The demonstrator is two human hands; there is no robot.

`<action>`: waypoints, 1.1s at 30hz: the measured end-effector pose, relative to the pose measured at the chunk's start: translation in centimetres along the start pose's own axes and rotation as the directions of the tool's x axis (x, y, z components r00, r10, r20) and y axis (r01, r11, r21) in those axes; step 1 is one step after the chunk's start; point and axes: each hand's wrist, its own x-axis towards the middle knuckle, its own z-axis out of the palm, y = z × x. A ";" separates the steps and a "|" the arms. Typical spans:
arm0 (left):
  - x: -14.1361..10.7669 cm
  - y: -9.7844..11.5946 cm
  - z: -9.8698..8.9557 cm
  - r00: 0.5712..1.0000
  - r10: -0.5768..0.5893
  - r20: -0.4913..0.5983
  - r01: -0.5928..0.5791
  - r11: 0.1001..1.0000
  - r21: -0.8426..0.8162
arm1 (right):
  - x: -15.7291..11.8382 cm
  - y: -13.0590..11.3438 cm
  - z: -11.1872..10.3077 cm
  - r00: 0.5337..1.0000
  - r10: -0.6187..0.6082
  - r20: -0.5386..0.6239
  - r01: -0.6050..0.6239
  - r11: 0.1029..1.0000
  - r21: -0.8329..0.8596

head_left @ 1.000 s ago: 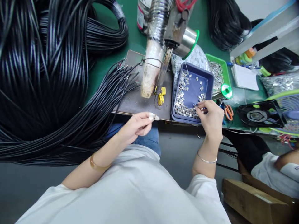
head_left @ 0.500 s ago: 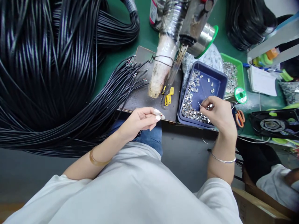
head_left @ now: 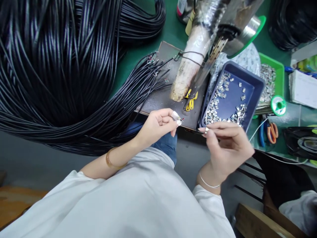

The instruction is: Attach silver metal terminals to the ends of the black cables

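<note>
My left hand [head_left: 160,124] is closed in a pinch, white tape on its fingertips, around a thin cable end with a red wire tip [head_left: 183,119] poking out; the rest of that cable is hidden by the hand. To its right, my right hand [head_left: 226,145] pinches a small shiny metal connector [head_left: 206,130] between thumb and fingers, in front of the near edge of a blue tray [head_left: 252,79]. Many similar metal connectors [head_left: 211,114] lie loose inside that tray. The two hands are apart.
Black cables [head_left: 94,99] cover the left side, their stripped ends on a dark board [head_left: 158,99]. Over the board hang a wrapped tube [head_left: 190,62] and a clear tube; a yellow tool [head_left: 190,104] lies beneath. At right are a green tray [head_left: 279,72], solder spool [head_left: 278,105] and orange-handled tool [head_left: 272,132].
My right hand has come out of the blue tray toward my left hand, a metal connector now showing in its fingers. The left keeps its pinch. The whole view has shifted.
</note>
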 end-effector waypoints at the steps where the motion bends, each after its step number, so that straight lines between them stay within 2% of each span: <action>1: 0.0 0.0 0.0 1.000 0.010 0.006 -0.010 1.000 -0.003 | -0.4 -0.1 0.8 0.999 -0.044 -0.003 0.044 0.999 0.004; 4: 0.0 0.2 -0.1 0.999 0.050 0.019 -0.051 0.999 0.004 | -0.9 0.4 2.8 0.989 -0.141 -0.043 0.140 0.990 -0.025; 9: 0.1 0.2 -0.2 0.993 0.116 -0.002 -0.115 0.991 0.066 | -1.0 1.3 4.3 0.999 0.019 0.040 -0.025 0.987 0.157; 13: -0.1 -0.3 0.1 0.976 0.214 -0.039 -0.205 0.966 0.161 | -1.1 1.1 4.5 0.998 0.015 0.061 -0.024 0.989 0.146; 16: -0.3 -0.7 0.1 0.957 0.281 -0.070 -0.245 0.915 0.321 | -1.1 1.0 4.6 0.998 0.004 0.056 -0.010 0.994 0.110; 18: -0.2 -1.0 -0.2 0.919 0.392 -0.042 -0.332 0.825 0.457 | -1.1 1.1 4.7 0.998 0.011 0.062 -0.018 0.994 0.111; 19: -0.2 -1.2 -0.3 0.882 0.472 -0.004 -0.398 0.748 0.531 | -1.1 1.1 4.7 0.998 0.017 0.064 -0.025 0.993 0.115; 22: 0.0 -1.7 -0.8 0.724 0.675 0.145 -0.551 0.438 0.711 | -1.2 1.0 4.6 0.997 0.034 0.069 -0.042 0.992 0.120; 23: -0.1 -1.9 -0.8 0.689 0.703 0.179 -0.567 0.368 0.736 | -1.3 1.0 4.6 0.997 0.037 0.070 -0.046 0.991 0.125; 24: -0.1 -2.0 -0.8 0.681 0.708 0.186 -0.570 0.353 0.742 | -1.4 1.0 4.6 0.997 0.037 0.070 -0.046 0.990 0.131; 25: -0.3 -2.0 -0.6 0.704 0.691 0.166 -0.563 0.400 0.723 | -1.6 1.1 4.6 0.997 0.032 0.064 -0.041 0.990 0.136; 26: -0.4 -1.9 -0.5 0.757 0.641 0.130 -0.540 0.502 0.675 | -1.7 1.1 4.7 0.998 0.023 0.053 -0.030 0.990 0.139; 28: -0.7 -1.5 -0.1 0.894 0.444 0.055 -0.410 0.766 0.495 | -1.9 1.3 4.8 1.000 -0.002 0.023 -0.002 0.990 0.141; 29: -0.8 -1.2 0.0 0.945 0.324 0.039 -0.313 0.868 0.386 | -2.0 1.4 4.9 1.000 -0.003 0.014 0.001 0.989 0.146; 31: -0.9 -0.4 0.1 0.988 0.146 0.042 -0.152 0.967 0.205 | -2.0 1.6 5.0 0.999 0.030 0.016 -0.032 0.985 0.169; 33: -0.8 0.3 0.0 0.997 0.074 0.031 -0.077 0.991 0.110 | -1.9 1.7 5.0 0.998 0.067 0.005 -0.067 0.981 0.185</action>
